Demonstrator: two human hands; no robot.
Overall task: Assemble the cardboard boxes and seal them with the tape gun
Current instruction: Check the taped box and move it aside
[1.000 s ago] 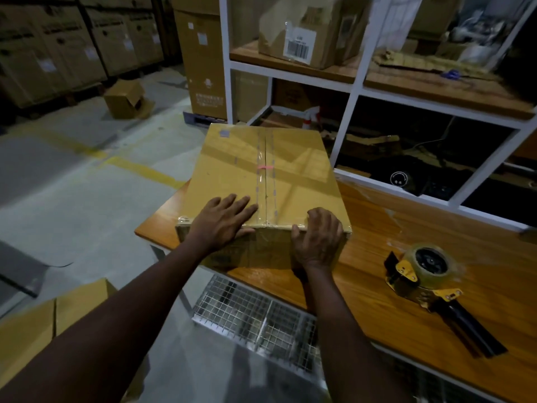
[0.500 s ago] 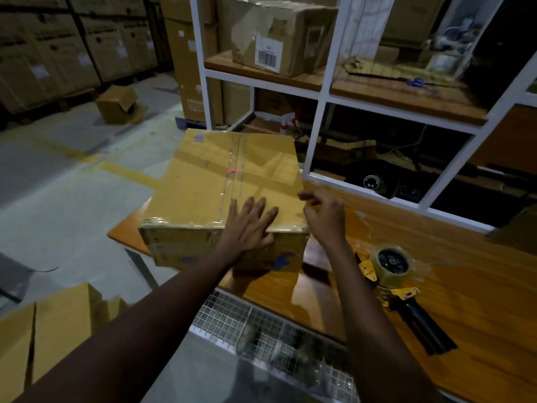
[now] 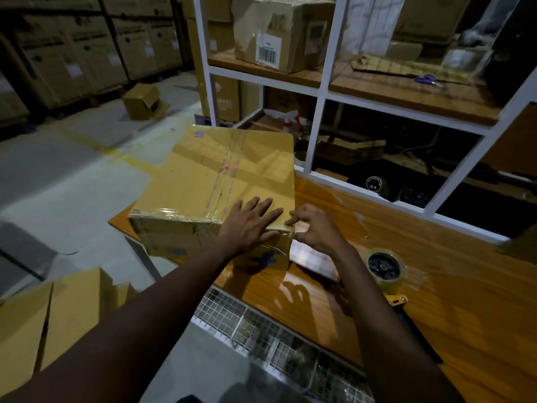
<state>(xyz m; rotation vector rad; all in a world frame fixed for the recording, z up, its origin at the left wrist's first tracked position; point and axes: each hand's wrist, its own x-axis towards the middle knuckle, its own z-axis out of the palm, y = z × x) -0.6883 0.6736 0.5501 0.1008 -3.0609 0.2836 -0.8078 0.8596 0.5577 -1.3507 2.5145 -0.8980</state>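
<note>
Taped cardboard box (image 3: 215,184) on corner of table (image 3: 465,315), under left hand (image 3: 250,225): palm flat, fingers straight, spread. Right hand (image 3: 315,229) just beside, fingers loosely curled, forefinger tip touching box's near corner. Tape gun (image 3: 383,269) right of it, apart.

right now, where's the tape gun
In the head view the tape gun lies on the wooden table, to the right of the right hand and further right of the taped box.
</note>
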